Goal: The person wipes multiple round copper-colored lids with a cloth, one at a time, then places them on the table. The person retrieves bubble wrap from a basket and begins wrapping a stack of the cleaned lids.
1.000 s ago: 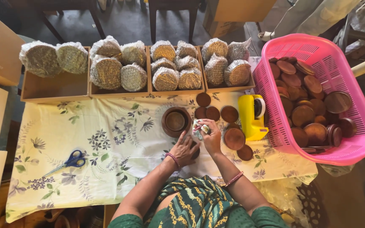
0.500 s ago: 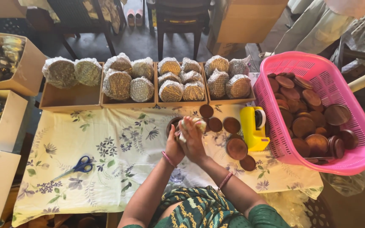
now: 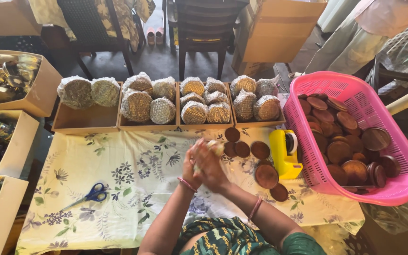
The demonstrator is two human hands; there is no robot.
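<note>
— Where's the bundle?
— The bundle is pressed between both palms, raised above the cloth. Left hand and right hand both clasp it.
— What's nearby?
— Brown lids just right of the hands, a yellow tape dispenser beside them, a pink basket beyond. Scissors lie well left.

Scissors left of tape dispenser

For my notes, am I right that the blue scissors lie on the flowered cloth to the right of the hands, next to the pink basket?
Not quite: in the head view the blue scissors lie on the flowered cloth to the left of the hands, far from the pink basket.
</note>
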